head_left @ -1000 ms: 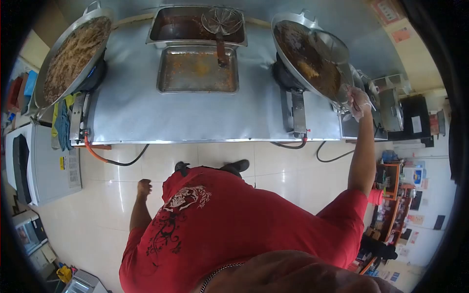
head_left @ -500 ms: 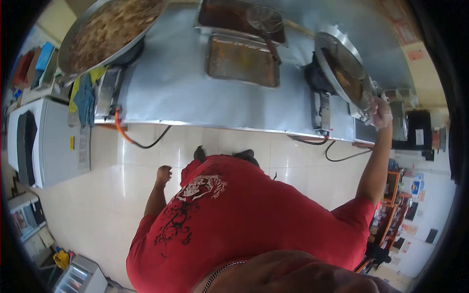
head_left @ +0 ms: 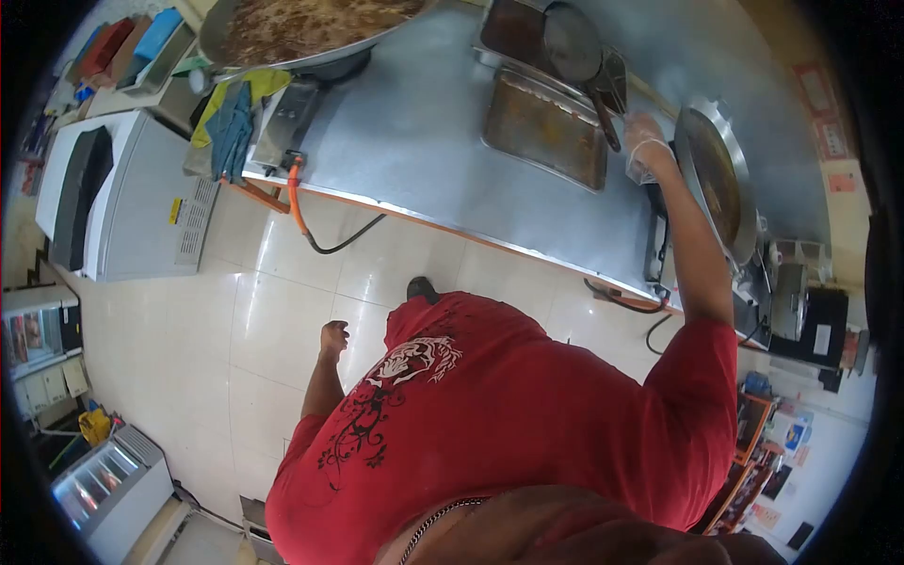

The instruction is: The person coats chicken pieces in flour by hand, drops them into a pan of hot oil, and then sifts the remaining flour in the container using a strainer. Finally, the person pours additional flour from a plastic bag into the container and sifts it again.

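Strainer sits at the deep tray, forward-left of the nearer, gloved right hand, dark handle slanting back-right beside it; can't tell if it's gripping; left hand well apart, fingers loosely curled.

The gloved right hand is between a shallow tray and a wok, the left hand loosely curled.

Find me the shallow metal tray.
In the head view, the shallow tray lies above and right of centre on the steel table, just in front of the deeper pan, left of the right hand.
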Demonstrator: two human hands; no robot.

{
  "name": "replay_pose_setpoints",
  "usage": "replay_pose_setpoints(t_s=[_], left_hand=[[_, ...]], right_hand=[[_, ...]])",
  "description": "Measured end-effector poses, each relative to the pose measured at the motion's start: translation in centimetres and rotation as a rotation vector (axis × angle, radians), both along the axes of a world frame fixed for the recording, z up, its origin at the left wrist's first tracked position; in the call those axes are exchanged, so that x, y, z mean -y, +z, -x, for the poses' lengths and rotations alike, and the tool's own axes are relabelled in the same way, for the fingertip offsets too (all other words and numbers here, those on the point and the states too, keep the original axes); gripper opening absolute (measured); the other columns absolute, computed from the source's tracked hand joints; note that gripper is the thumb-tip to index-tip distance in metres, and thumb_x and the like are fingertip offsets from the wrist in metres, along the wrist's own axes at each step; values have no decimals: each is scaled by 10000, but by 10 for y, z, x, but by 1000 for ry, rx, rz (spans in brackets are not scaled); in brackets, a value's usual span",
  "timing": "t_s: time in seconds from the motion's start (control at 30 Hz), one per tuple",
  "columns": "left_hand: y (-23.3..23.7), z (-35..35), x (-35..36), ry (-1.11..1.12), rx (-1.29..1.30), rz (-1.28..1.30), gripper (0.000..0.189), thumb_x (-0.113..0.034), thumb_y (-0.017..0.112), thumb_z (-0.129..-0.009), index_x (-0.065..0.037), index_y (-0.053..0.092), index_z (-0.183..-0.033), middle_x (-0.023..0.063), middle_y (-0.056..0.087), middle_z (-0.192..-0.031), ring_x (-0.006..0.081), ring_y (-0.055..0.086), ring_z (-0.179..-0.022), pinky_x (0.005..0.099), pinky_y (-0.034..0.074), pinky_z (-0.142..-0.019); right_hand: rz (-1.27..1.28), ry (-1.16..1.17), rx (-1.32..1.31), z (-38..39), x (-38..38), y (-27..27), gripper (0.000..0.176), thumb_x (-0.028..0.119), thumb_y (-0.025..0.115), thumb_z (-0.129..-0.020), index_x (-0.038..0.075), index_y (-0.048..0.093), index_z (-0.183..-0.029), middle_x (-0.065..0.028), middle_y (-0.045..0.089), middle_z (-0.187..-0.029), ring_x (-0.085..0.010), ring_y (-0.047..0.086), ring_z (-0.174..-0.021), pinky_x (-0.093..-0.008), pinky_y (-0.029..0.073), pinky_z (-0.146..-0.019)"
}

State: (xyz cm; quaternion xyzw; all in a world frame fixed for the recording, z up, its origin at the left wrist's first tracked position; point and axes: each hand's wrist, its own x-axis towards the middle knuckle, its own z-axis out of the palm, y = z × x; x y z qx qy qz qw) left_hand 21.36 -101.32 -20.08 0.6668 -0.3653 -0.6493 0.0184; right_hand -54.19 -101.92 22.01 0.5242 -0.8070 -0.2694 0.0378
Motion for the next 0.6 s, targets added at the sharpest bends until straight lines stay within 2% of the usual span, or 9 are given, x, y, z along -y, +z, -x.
replay_pose_setpoints(t_s=[0.1, 0.2, 0.23, 0.27, 0.3, 0.4, 0.53, 0.57, 0.6], left_hand=[[1, -13, -27, 15, -57, 126, 322, -204, 450, -946, -24, 664, -1104, 103, 638, -722, 161, 546, -512, 310, 455, -431], [-40, -41, -73, -442, 34, 623, 335, -235, 442, -941, -37, 672, -1082, 109, 658, -736, 198, 591, -544, 348, 484, -456], [-42, -31, -86, -125, 99, 171, 322, -220, 443, -932, -35, 673, -1059, 147, 682, -778, 247, 651, -630, 379, 525, -531], [-40, -23, -89, -32, 128, 30, 319, -224, 447, -933, -33, 673, -1051, 149, 682, -780, 251, 652, -636, 383, 524, -539], [-36, -15, -83, -117, 105, 72, 316, -228, 451, -933, -31, 672, -1043, 151, 682, -782, 255, 652, -641, 387, 523, -547], [-38, 37, -14, -450, 67, 191, 311, -241, 464, -935, -25, 671, -1019, 157, 682, -789, 268, 654, -658, 398, 520, -571], [-12, 124, 68, -762, 112, 279, 309, -257, 481, -938, -16, 669, -988, 165, 682, -798, 284, 657, -681, 413, 516, -602], [-6, 144, 82, -817, 125, 304, 310, -261, 486, -938, -14, 668, -980, 167, 682, -800, 288, 658, -687, 417, 515, -610], [0, 163, 90, -874, 133, 336, 311, -265, 490, -939, -12, 668, -972, 169, 682, -802, 293, 658, -693, 420, 514, -618]], right_hand=[[267, -200, 202, -36, 37, 0, 281, 102, 578, -841, 0, 637, -1096, -233, 633, -1161, -386, 597, -1128, -431, 496, -948], [367, -122, 108, -11, 58, -56, 281, 148, 555, -884, 11, 656, -1108, -214, 639, -1164, -362, 610, -1113, -427, 507, -941], [328, -121, 74, -31, 64, -51, 293, 183, 535, -906, 24, 658, -1119, -200, 651, -1149, -345, 622, -1102, -443, 510, -940], [377, 65, -43, -20, 62, -91, 318, 185, 496, -929, 34, 631, -1173, -201, 630, -1196, -314, 606, -1141, -440, 485, -978], [216, -105, 132, -14, 75, -115, 341, 162, 452, -954, 25, 575, -1242, -183, 593, -1257, -276, 576, -1177, -433, 432, -1036], [435, -222, 331, -43, 86, -167, 312, 181, 496, -913, 22, 595, -1163, -181, 622, -1172, -293, 612, -1073, -439, 479, -927], [686, -137, 534, -123, 72, -249, 282, 207, 554, -858, 18, 622, -1057, -178, 660, -1058, -316, 661, -934, -448, 540, -783], [546, 51, 647, -130, 53, -264, 270, 173, 574, -811, 6, 632, -1014, -194, 666, -1012, -354, 663, -890, -454, 543, -776], [464, -57, 908, -162, -2, -202, 243, 162, 563, -814, 13, 634, -992, -197, 658, -987, -366, 646, -893, -469, 527, -776]])
